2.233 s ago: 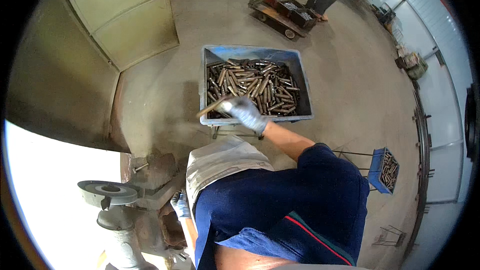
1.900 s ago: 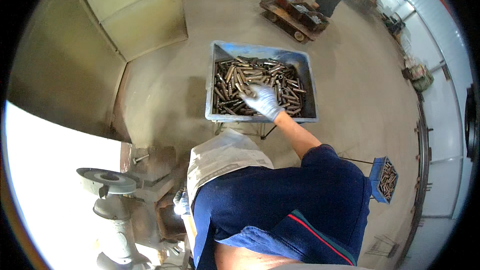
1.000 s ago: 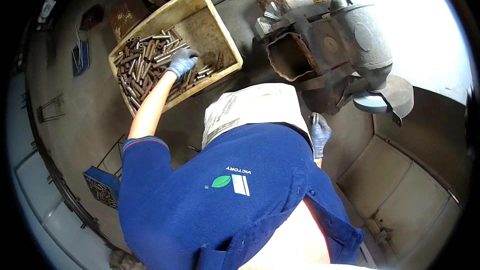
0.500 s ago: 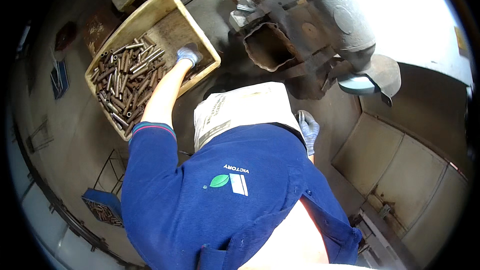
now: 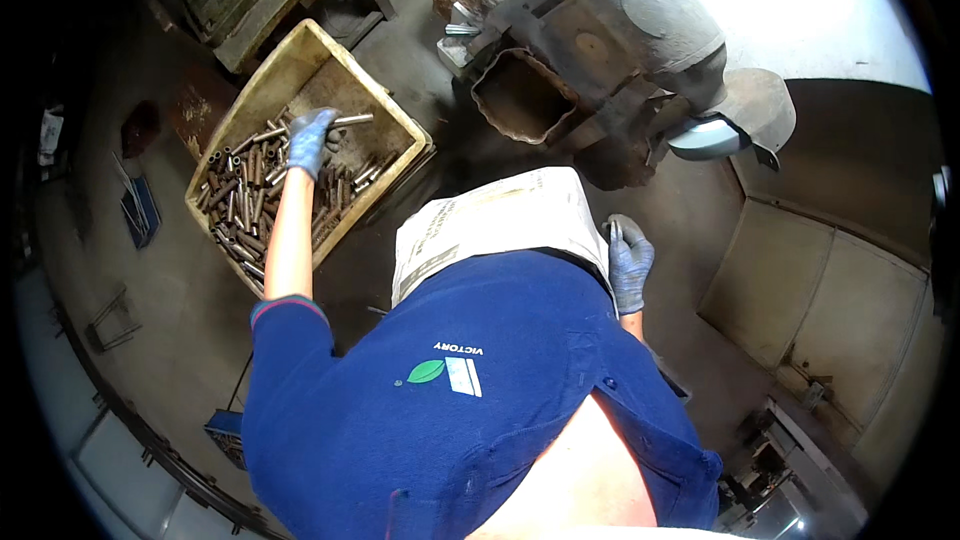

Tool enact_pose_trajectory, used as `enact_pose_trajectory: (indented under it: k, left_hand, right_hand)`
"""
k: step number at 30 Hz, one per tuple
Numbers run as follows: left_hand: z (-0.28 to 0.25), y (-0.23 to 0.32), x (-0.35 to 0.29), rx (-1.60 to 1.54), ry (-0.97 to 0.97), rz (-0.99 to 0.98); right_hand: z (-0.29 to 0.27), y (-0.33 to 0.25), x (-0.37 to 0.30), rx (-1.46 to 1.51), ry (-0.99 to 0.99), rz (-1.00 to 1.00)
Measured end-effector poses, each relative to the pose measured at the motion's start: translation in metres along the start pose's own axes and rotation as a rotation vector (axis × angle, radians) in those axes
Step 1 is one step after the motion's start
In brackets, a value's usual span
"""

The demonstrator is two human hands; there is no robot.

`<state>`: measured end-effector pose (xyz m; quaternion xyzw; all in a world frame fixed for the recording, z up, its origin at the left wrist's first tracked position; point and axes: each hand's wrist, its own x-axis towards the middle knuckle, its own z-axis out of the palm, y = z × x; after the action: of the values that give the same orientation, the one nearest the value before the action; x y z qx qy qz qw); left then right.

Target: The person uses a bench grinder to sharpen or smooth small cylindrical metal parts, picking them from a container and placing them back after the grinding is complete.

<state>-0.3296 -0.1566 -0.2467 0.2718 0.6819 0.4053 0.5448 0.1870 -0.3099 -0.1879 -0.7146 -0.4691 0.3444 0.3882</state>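
My left hand (image 5: 310,138), in a blue-grey glove, reaches into a yellowed plastic bin (image 5: 378,90). Its fingers are closed round a short metal tube (image 5: 352,120), whose shiny end sticks out to the right. Below and around that hand lies a heap of similar metal tubes (image 5: 240,202), some rusty brown, some bright. My right hand (image 5: 630,265), also gloved, hangs low beside a pale cloth apron (image 5: 490,220). Its fingers are curled in, and whatever they may hold is too small to make out.
A grey machine (image 5: 650,20) with an open, ragged-edged square duct (image 5: 525,95) stands ahead on the right. Beyond the bin is a worn metal bench (image 5: 290,0). Pale panels (image 5: 770,280) stand at the right, and a blue container (image 5: 226,430) sits at lower left.
My left hand has moved left from the bin's right side to over the heap, and a tube now shows in it. The right hand stays by the apron; the whole view has shifted slightly.
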Motion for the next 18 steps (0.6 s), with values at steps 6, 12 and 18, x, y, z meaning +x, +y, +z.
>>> enact_pose_trajectory:
  k: [6, 12, 18]
  left_hand:
    - [0.108, 0.090, -0.083, -0.180, -0.448, 0.235]
    - [0.238, 0.115, -0.124, -0.028, -0.798, 0.388]
    - [0.289, 0.102, -0.131, 0.016, -0.958, 0.253]
  right_hand:
    - [0.024, -0.109, 0.035, 0.012, -0.161, -0.532]
    - [0.032, -0.142, 0.049, 0.074, -0.032, -0.735]
    - [0.008, -0.111, 0.040, 0.153, 0.167, -0.553]
